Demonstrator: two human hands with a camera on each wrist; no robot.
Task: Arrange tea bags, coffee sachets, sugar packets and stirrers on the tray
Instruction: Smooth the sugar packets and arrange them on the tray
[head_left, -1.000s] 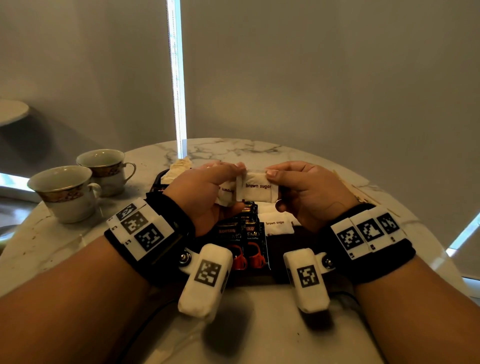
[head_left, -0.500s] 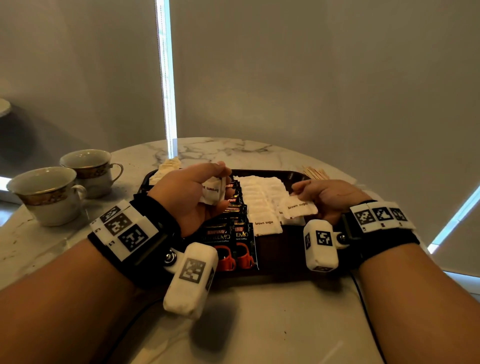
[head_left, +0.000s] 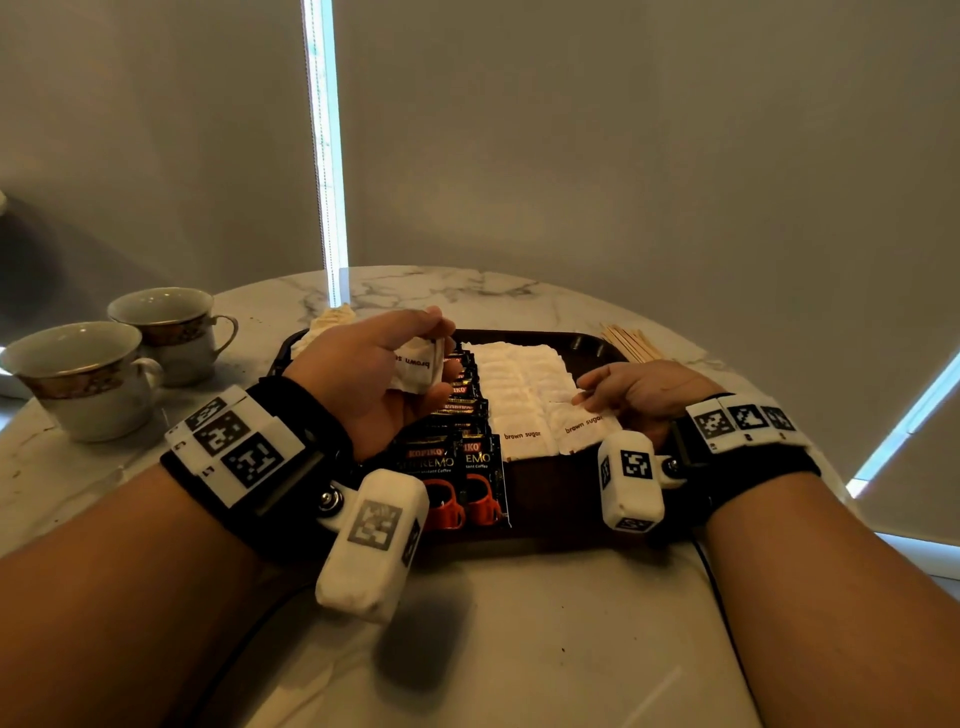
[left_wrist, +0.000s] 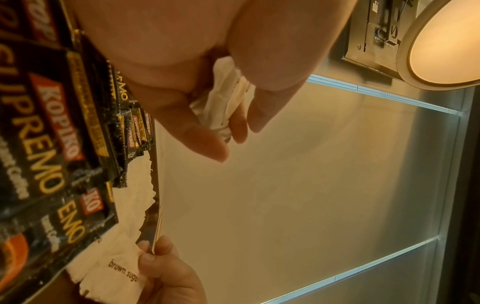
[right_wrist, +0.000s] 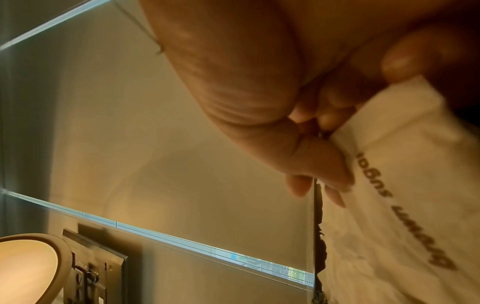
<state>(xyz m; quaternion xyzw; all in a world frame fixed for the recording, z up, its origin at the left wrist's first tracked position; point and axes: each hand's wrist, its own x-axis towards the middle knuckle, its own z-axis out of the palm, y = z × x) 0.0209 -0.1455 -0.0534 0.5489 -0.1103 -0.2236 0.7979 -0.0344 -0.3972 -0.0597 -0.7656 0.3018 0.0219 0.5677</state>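
Note:
A dark tray (head_left: 587, 344) holds a column of black coffee sachets (head_left: 449, 460) and rows of white brown-sugar packets (head_left: 519, 379). My left hand (head_left: 441, 358) hovers over the sachets and grips a small stack of sugar packets (head_left: 415, 366), also seen in the left wrist view (left_wrist: 223, 98). My right hand (head_left: 587, 392) is low at the tray's right side, pinching the far edge of one sugar packet (head_left: 584, 427) that lies at the front of the right row. Wooden stirrers (head_left: 631, 340) lie on the table beyond the tray's right corner. Tea bags (head_left: 332, 322) sit at its back left.
Two ornate cups (head_left: 78, 374) stand on the round marble table (head_left: 519, 623) to the left of the tray. A grey wall rises close behind the table. The table's near part in front of the tray is bare marble.
My right hand took one sugar packet from the left hand's stack, carried it right and down, and now lays it on the tray. The left hand stayed over the sachets with the remaining packets.

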